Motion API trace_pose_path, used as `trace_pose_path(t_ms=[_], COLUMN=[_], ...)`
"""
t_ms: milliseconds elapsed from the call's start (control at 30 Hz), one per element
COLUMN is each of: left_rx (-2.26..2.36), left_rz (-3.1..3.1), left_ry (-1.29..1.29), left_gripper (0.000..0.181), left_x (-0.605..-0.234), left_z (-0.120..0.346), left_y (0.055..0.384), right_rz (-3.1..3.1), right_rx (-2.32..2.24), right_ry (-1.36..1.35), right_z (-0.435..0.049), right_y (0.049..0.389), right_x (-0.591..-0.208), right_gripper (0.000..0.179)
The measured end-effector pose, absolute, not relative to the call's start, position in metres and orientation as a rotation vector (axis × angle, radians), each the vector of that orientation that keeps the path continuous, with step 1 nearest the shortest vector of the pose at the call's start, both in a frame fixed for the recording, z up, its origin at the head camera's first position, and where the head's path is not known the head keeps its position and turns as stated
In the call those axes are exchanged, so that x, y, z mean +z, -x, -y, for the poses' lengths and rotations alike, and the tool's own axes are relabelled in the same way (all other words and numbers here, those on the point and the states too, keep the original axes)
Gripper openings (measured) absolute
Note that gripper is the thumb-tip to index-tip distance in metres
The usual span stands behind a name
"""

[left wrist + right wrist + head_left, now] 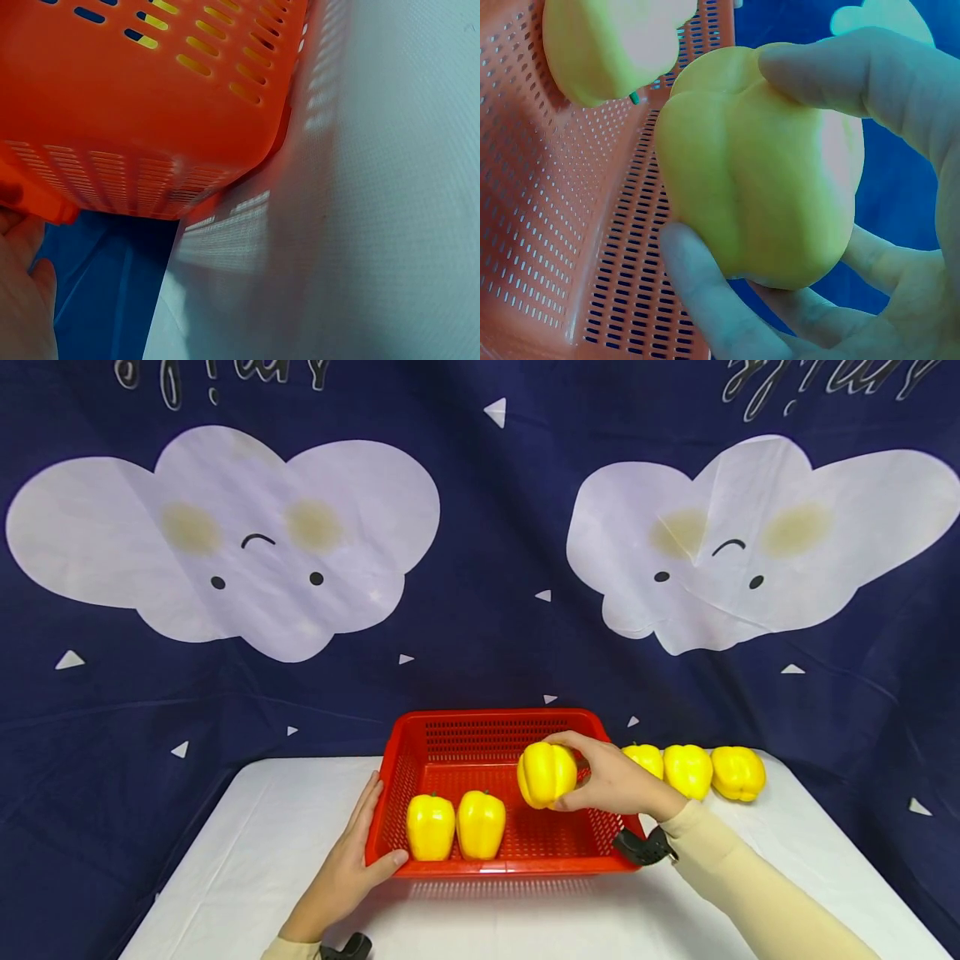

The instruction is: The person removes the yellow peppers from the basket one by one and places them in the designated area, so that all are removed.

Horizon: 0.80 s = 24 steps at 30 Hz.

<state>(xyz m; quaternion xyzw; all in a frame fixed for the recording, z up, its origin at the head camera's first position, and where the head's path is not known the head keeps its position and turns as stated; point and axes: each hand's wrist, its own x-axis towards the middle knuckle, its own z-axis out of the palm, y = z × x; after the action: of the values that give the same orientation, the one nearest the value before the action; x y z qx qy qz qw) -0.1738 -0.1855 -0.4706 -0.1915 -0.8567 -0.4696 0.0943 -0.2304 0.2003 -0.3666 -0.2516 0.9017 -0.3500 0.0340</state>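
My right hand [617,777] grips a yellow bell pepper [546,774] above the right half of a red plastic basket [510,867]. In the right wrist view, thumb and fingers lie around that pepper [757,172], over the perforated basket wall. Two more yellow bell peppers [431,827] stand side by side in the basket's front left part. My left hand [348,853] holds the basket's left front corner, thumb on the rim and fingers along the outer side. The left wrist view catches only part of this hand [26,285] beside the basket wall [150,112].
Just right of the basket, several yellow bell peppers [687,771] stand in a row on the white-covered table [285,802], the nearest partly behind my right hand. A dark blue cloth [495,568] with cloud prints hangs behind the table.
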Motion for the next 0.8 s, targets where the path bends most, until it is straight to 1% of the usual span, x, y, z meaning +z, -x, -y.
trace_pose_path(t_ms=[300,800], left_rx=[-1.374,-1.386], left_rz=[2.535,2.530], left_ry=[0.579,0.575], left_gripper=[0.094,0.094], left_x=[-0.472,-0.471], left_z=[0.186,0.186], left_y=[0.174,0.174], right_rz=[-2.758,-2.727], right_rx=[-1.208,-1.458], right_ry=[0.643,0.580], right_z=[-0.215,-0.242], right_y=[0.214,0.194], right_x=[-0.364,-0.368], right_gripper=[0.079,0.080])
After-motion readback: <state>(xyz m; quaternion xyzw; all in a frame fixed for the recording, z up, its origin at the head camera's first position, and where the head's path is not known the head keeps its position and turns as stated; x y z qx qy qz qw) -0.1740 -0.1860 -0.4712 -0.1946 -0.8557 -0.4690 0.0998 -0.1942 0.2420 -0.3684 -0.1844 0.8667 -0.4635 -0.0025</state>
